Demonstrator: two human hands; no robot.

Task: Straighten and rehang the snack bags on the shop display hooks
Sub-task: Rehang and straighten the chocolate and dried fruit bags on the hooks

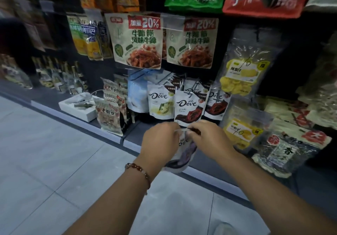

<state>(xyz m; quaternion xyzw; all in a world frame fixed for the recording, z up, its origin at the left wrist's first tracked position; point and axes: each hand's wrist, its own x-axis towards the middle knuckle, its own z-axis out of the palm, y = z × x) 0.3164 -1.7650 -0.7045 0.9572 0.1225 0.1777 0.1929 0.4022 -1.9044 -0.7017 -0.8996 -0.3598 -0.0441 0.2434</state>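
Observation:
My left hand (159,141) and my right hand (207,139) both pinch the top edge of a white Dove bag (184,152) with a dark purple print, held low in front of the display. The bag hangs down between my wrists, and its top is partly hidden by my fingers. Just above it, more Dove bags hang on hooks: a dark red one (188,107) in front, a yellow-green one (160,101) to its left, another red one (217,103) to its right. A bare metal hook (193,87) sticks out above the front bag.
Two beige spicy-snack bags (138,41) hang above the Dove row. Clear bags of yellow dried fruit (240,74) hang at the right, seaweed packs (284,149) lie lower right. A white box (78,107) and nut bags (109,116) sit on the bottom shelf. Grey tiled floor (54,162) lies at left.

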